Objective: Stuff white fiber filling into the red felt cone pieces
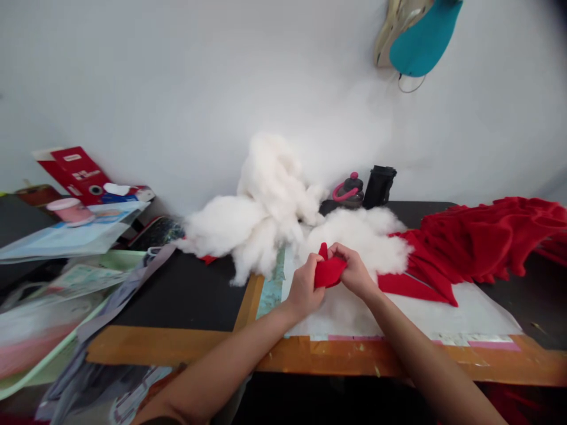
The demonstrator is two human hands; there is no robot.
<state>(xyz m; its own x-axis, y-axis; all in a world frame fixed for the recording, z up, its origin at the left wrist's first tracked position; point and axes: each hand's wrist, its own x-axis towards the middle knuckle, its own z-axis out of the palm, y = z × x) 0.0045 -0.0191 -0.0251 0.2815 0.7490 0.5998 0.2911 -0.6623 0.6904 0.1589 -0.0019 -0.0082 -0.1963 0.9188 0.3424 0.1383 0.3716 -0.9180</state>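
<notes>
A small red fabric piece (328, 273) is held between my two hands above the white sheet (341, 313). My left hand (306, 283) grips its left side, fingers wrapped round it. At its upper right edge, my right hand (352, 268) is closed with the fingertips against the cloth; what lies inside those fingertips is hidden. Just behind my hands lies loose white stuffing (354, 233), and a bigger mound of the same stuffing (270, 195) rises against the wall. Flat red cloth pieces (416, 286) lie to the right of my right hand.
A large heap of red cloth (496, 239) fills the right side. Behind stand a black holder (380, 186) and a dark grey item with a pink band (349, 192). On the left are a green tray (44, 372), a red box (82, 174) and a pink jar (71, 211). Brown tape (168, 345) edges the table.
</notes>
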